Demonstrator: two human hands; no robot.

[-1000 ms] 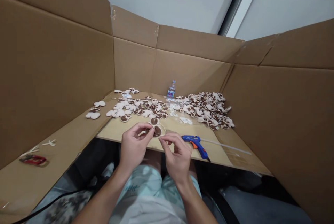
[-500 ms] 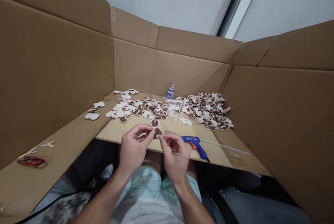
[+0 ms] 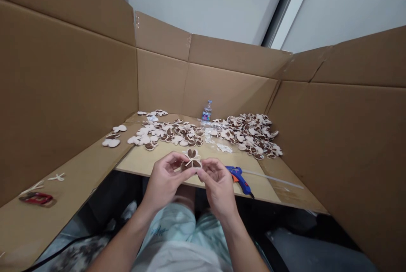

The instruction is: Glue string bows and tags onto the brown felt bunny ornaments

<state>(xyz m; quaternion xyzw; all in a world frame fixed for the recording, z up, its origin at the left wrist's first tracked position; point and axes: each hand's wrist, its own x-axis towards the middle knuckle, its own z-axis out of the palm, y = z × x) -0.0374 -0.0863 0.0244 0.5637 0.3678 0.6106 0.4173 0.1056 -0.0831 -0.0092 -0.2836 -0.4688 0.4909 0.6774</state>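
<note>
Between my hands, above the front edge of the pale board, is a brown-and-cream felt ornament [image 3: 192,153] with two ear-like lobes and a cream string bow across its middle. My left hand [image 3: 166,177] grips its left and lower side, fingers behind and thumb along the bottom. My right hand [image 3: 218,183] pinches the lower right edge, its thumb tip close to the left thumb. The fingers partly hide the ornament's lower part. Just right of my right hand lies a blue glue gun [image 3: 242,181] with an orange trigger and a long clear glue stick [image 3: 275,176].
Heaps of similar ornaments lie at the back centre [image 3: 171,132] and back right [image 3: 253,134]. A plastic bottle [image 3: 207,113] stands behind small white labels [image 3: 224,148]. On the left ledge are a red-handled tool [image 3: 36,198] and a loose bow [image 3: 57,177]. Cardboard walls [image 3: 231,81] surround the board.
My right fingers have moved from a small white tag on the ornament to its lower edge. My left thumb has slid from the bow to the bottom, and the ornament sits slightly lower.
</note>
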